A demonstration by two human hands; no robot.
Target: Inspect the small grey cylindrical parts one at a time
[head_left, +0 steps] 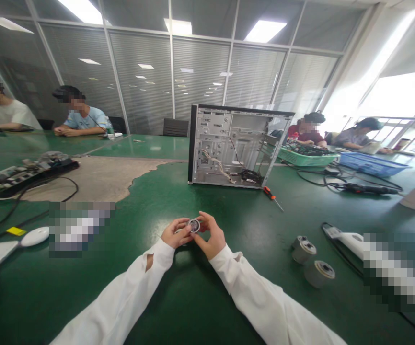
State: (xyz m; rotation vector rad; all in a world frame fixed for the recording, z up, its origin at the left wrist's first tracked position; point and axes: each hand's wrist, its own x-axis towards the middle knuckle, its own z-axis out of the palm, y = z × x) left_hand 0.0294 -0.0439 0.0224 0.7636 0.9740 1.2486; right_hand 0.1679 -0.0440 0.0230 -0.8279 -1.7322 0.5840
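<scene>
A small round metal part (194,225), with a light rim and a darker centre, is held up off the table between both hands. My left hand (176,233) grips it from the left, thumb across its near side. From the right, the curved thumb and fingers of my right hand (211,235) close around the same part. Fingers hide much of its body. On the green table to the right stand two grey metal cylinders (304,250) (319,274) with round tops. Beyond the hands is an opened computer case (229,148), with an orange-handled screwdriver (270,193) at its foot.
A green basket (308,158) of parts and a blue basket (373,163) stand back right, near a black cabled tool (369,188). A dismantled device (28,175) lies left beside bare tabletop (99,177). White cabled devices flank both sides. Several people sit around the table.
</scene>
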